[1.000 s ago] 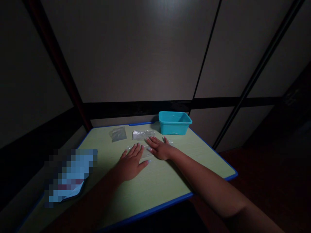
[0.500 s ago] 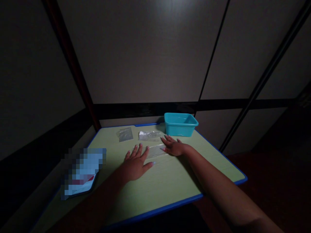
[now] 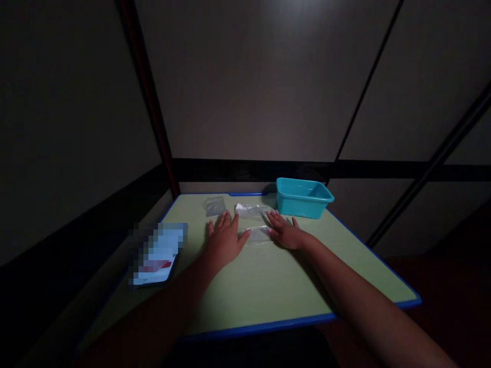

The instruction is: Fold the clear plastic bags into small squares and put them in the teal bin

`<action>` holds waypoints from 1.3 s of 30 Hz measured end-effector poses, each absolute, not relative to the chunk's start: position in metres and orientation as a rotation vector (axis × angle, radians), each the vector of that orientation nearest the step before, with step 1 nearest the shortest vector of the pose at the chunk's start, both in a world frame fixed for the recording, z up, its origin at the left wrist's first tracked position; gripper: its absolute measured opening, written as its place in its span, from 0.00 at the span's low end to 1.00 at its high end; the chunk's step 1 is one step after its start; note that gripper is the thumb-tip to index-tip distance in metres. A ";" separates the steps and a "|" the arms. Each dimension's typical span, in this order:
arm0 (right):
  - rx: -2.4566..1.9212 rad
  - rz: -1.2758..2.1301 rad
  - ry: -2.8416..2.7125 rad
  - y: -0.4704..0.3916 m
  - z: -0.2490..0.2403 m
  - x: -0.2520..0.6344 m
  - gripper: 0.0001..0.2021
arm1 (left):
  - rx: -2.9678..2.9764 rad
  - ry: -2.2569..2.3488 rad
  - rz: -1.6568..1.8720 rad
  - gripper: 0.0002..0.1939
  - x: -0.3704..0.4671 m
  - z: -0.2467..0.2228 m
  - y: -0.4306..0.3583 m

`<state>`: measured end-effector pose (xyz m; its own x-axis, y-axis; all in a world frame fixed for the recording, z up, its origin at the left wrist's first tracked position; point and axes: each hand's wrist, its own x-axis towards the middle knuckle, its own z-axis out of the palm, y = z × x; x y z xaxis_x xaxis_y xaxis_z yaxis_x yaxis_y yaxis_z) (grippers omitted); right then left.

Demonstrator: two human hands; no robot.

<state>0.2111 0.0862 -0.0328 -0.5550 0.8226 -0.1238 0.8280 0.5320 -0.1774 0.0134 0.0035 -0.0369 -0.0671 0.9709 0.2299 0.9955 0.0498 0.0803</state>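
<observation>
While plastic (image 3: 258, 235) lies btwn, hands (image 3: 225, 242) (image 3: 289, 236) rest.

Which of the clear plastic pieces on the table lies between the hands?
The front piece, showing between the left hand and the right hand; the greyish piece and the crinkled shiny piece both lie farther back.

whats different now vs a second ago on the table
The hands have spread apart: the left hand slid left and a little away from the wearer, the right hand slid right, baring more of the clear plastic piece between them. Nothing was visibly picked up. The view also shifted. The turquoise bin, grey plastic piece and crinkled plastic piece look unmoved on the table.
</observation>
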 end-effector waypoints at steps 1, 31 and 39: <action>1.464 -0.301 2.744 0.085 -0.034 0.209 0.31 | -2.052 -2.184 -0.353 0.33 0.013 -0.037 0.005; 1.283 -0.151 2.890 0.077 -0.050 0.181 0.29 | -2.450 -1.873 -0.298 0.26 0.021 -0.051 0.017; 1.283 -0.185 2.902 0.076 -0.048 0.181 0.29 | -2.468 -1.948 -0.162 0.28 0.019 -0.054 0.018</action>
